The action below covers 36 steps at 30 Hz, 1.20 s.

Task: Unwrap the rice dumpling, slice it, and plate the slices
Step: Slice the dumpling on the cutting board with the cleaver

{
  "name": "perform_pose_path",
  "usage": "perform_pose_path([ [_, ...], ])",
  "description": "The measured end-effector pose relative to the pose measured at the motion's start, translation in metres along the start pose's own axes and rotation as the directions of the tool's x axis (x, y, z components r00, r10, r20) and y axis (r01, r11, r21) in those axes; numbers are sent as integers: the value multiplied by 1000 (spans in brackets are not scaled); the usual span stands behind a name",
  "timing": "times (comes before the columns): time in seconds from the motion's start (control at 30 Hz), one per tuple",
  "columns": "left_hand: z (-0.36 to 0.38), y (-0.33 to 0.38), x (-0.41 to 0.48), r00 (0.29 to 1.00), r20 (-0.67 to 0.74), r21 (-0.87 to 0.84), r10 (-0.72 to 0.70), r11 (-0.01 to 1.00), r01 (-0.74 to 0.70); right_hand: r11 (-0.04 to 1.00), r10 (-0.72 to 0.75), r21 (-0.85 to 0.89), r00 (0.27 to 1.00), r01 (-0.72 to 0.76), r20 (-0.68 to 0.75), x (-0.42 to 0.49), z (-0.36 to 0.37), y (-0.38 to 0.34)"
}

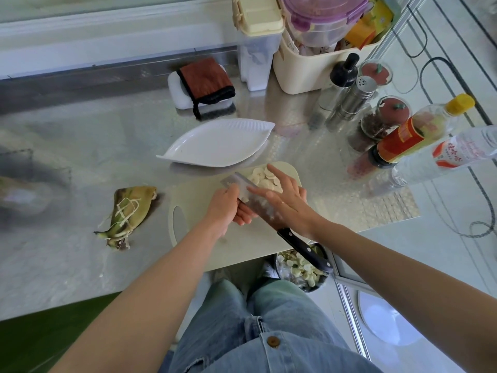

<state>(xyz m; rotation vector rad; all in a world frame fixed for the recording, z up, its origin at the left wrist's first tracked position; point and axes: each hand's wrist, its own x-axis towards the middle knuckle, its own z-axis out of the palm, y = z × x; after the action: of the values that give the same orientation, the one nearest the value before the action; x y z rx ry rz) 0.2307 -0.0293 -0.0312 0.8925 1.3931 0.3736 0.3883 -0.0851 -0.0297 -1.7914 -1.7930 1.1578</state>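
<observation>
Jeans nearest. Left hand cupped under cleaver blade, fingers curled on its edge. Right hand flat, fingers spread, pressing dumpling slices against blade over cutting board. White leaf-shaped plate just beyond. Leaf wrapper lying left of board.
</observation>
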Motion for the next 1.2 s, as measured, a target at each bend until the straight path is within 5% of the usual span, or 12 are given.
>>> perform_pose_path([
  [0.2,0,3,0,1000,-10,-6,7,1000,-7,986,-112,-115,991,120,77,-5,5,2],
  [0.5,0,2,0,1000,9,15,0,1000,0,993,-51,-102,995,59,81,-8,10,5],
  [0.73,-1,-4,2,1000,10,53,-13,999,13,963,204,-163,976,-214,-78,2,4,19],
  [0.9,-1,-2,4,1000,-3,52,2,999,-2,968,84,-234,995,-95,-54,0,3,19],
  [1.03,-3,-2,4,998,-53,21,18,1000,-16,958,66,-262,977,-119,-201,-2,-1,14],
  [1.2,-8,4,4,988,-145,-26,46,998,-50,898,-44,-437,999,39,0,-11,2,-3],
])
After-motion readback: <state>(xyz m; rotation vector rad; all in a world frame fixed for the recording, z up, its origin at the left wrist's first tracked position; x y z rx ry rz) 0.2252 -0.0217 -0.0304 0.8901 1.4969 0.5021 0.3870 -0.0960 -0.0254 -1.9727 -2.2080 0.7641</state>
